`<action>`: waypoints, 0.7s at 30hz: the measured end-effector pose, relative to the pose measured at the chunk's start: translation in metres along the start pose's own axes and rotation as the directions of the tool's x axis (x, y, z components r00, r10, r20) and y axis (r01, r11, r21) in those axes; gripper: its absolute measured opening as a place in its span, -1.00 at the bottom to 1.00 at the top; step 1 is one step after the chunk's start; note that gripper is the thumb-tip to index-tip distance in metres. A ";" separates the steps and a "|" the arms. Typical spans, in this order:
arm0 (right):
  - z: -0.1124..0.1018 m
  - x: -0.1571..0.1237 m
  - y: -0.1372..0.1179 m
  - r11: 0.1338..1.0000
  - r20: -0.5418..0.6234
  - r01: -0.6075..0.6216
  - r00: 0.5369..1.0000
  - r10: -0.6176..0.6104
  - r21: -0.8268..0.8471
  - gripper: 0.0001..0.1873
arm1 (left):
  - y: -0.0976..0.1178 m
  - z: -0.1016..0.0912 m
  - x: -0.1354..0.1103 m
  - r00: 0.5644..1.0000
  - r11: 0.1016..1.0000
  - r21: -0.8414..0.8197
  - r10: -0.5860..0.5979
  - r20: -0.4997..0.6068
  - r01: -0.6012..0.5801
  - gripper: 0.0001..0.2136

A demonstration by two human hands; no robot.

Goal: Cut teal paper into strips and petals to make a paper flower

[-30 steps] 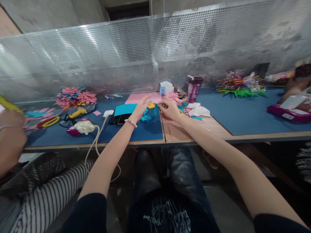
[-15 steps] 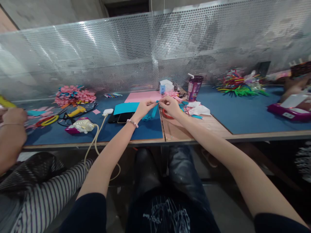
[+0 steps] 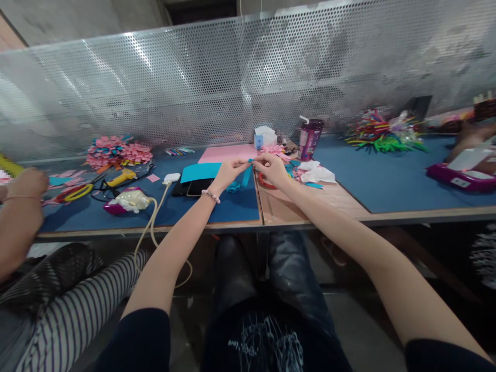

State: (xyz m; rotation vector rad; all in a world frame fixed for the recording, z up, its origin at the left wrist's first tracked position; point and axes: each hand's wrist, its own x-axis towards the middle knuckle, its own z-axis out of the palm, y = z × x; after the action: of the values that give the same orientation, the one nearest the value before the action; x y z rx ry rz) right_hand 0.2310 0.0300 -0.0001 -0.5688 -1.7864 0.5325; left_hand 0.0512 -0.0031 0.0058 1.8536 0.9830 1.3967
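Observation:
Both my hands meet over the table, pinching one narrow blue paper strip (image 3: 247, 177) whose loose part hangs down between them. My left hand (image 3: 231, 171) closes thumb and fingertips on its top end. From the other side, my right hand (image 3: 272, 168) pinches the same end; the fingertips nearly touch. Small blue paper pieces (image 3: 234, 187) lie under my left hand. Just left of that, a blue paper sheet (image 3: 201, 172) rests over a dark flat object (image 3: 189, 188). A pink sheet (image 3: 227, 153) lies behind my hands.
A purple cup with a straw (image 3: 310, 139), a tissue pack (image 3: 265, 137) and crumpled white tissue (image 3: 316, 173) stand or lie to the right. On the left are a corded purple-white device (image 3: 127, 200), yellow-handled glue gun (image 3: 121, 178) and pink paper pile (image 3: 116, 152). Co-workers' hands (image 3: 25, 186) work at both sides.
My hands stay almost in place, still pinching the blue strip, with only slight finger movement. The co-worker's hand at the left shifts slightly.

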 end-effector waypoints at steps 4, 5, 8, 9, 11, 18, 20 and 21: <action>0.000 -0.001 -0.002 0.999 0.017 -0.035 0.999 0.034 0.037 -0.73 | 0.001 0.000 0.000 1.000 1.000 0.010 -0.004 0.000 0.004 -0.67; 0.000 -0.001 -0.003 0.999 0.019 -0.040 0.999 0.039 0.037 -0.73 | 0.001 0.000 0.000 1.000 1.000 0.019 -0.007 -0.004 0.007 -0.66; -0.001 0.000 -0.007 1.000 0.004 -0.025 1.000 0.025 -0.011 -0.74 | 0.000 0.000 0.000 1.000 0.999 0.033 -0.008 -0.001 0.008 -0.66; -0.001 0.000 -0.007 0.999 -0.002 -0.016 1.000 0.016 -0.028 -0.75 | 0.000 0.000 0.000 1.000 1.000 0.031 -0.006 0.004 0.006 -0.67; -0.002 0.000 -0.008 0.999 0.000 -0.004 1.000 0.004 -0.044 -0.76 | -0.001 0.000 0.000 1.000 1.000 0.023 -0.005 0.014 0.005 -0.68; -0.002 0.000 -0.006 1.000 0.026 -0.029 0.999 0.029 0.005 -0.76 | 0.002 0.000 -0.001 0.999 0.997 0.063 -0.039 0.010 0.038 -0.67; -0.003 0.000 -0.006 1.000 0.024 -0.026 0.999 0.026 0.007 -0.76 | 0.003 0.000 -0.001 0.999 0.997 0.067 -0.038 0.013 0.037 -0.67; -0.003 0.000 -0.006 1.000 0.025 -0.023 0.999 0.023 0.008 -0.75 | 0.003 0.000 -0.001 0.999 0.997 0.069 -0.037 0.016 0.036 -0.66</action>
State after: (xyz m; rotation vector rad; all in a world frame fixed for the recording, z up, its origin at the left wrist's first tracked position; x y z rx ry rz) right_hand 0.2330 0.0258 0.0042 -0.5799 -1.8022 0.5649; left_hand 0.0513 -0.0060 0.0081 1.8850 1.0630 1.3391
